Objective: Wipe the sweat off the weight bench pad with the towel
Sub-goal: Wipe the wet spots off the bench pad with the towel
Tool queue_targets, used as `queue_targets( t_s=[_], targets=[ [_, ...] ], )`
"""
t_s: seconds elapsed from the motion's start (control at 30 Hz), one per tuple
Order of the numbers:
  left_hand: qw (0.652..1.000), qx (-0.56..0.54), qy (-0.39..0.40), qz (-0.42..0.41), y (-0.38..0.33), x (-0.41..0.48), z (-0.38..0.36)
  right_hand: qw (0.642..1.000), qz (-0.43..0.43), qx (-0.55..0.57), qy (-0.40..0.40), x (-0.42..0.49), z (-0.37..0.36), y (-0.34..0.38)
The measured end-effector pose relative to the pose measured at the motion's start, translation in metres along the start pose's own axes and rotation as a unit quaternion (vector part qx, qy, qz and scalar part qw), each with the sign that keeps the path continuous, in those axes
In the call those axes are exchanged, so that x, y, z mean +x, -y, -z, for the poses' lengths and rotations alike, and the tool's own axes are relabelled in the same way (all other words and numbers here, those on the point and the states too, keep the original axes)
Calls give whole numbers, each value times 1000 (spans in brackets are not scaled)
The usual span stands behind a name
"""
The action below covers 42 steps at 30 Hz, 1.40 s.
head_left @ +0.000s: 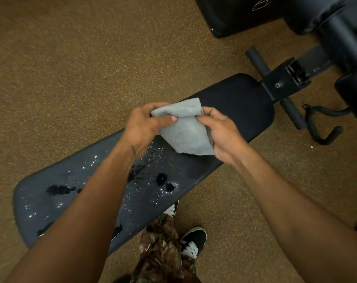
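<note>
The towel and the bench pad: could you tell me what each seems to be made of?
The towel looks like soft grey microfibre or terry: fuzzy nap, limp folds. The bench pad looks like black vinyl or faux leather, smooth: droplets bead and glint on it.

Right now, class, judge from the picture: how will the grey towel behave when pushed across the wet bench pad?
The grey towel droops between the left hand and right hand, so it is probably floppy and light. Its fuzzy pile would likely drag and bunch on the wet bench pad.
</note>
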<state>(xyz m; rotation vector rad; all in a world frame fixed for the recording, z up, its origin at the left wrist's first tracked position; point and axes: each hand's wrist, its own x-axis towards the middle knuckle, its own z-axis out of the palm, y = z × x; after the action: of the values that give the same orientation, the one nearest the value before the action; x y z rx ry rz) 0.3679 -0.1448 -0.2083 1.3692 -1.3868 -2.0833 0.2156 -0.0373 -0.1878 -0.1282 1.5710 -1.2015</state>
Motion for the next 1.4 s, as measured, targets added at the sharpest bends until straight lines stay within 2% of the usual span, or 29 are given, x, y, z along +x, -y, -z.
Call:
queue_targets(
  t_s=[0.03, 0.07, 0.13, 0.17, 0.2, 0.27, 0.33, 0.47, 0.63, 0.73, 0.8, 0.83, 0.87, 0.9, 0.97, 1.0, 1.07, 1.13, 1.27, 1.4],
  targets=[
    [997, 42, -51, -24, 4, -1, -3, 1000, -14, 16, 6, 1, -1, -2],
    [982, 130, -115, -69, 7, -3, -5, 999, -30, 33, 8, 1, -2, -4],
    [904, 315, -194, -214, 12, -13, -9, 997, -53, 63, -7, 3, -6, -6],
    [872, 364, -185, -271, 14, -19, -12, 995, -58, 78, -19, 4, -9, -7],
    [859, 392, -150, -294, 16, -27, -17, 994, -60, 91, -28, 6, -12, -9],
    [866, 419, -55, -267, 29, -40, -28, 992, -60, 108, -36, 7, -18, -8],
    [868, 446, -15, -219, 42, -50, -40, 991, -72, 111, -26, 6, -23, -7],
    [874, 420, -95, -225, 53, -48, -49, 993, -94, 74, 10, 1, -27, -2],
    [871, 385, -168, -254, 54, -40, -61, 995, -76, 37, 47, 2, -17, 7],
    [888, 338, -213, -229, 53, -39, -66, 995, -62, -30, 78, 4, -9, 9],
    [897, 292, -276, -182, 48, -40, -66, 987, -23, -130, 86, 4, -3, 8],
    [902, 263, -307, -155, 43, -40, -65, 972, 22, -220, 78, 3, 1, 7],
    [905, 231, -331, -132, 38, -42, -64, 936, 86, -337, 64, 3, 9, 5],
    [909, 199, -347, -117, 34, -44, -63, 871, 154, -464, 54, 4, 19, 3],
    [916, 143, -358, -108, 29, -51, -58, 708, 221, -667, 74, 7, 37, -6],
    [917, 130, -361, -109, 27, -55, -55, 652, 222, -720, 84, 9, 44, -10],
    [916, 130, -359, -122, 27, -59, -50, 591, 204, -776, 77, 16, 56, -17],
    [913, 149, -354, -139, 29, -59, -47, 565, 183, -802, 65, 25, 63, -21],
    [883, 224, -359, -203, 36, -51, -49, 559, 177, -806, 82, 36, 71, -33],
    [819, 412, -319, -239, 47, -32, -58, 552, 199, -807, 72, 39, 76, -43]
  ],
)
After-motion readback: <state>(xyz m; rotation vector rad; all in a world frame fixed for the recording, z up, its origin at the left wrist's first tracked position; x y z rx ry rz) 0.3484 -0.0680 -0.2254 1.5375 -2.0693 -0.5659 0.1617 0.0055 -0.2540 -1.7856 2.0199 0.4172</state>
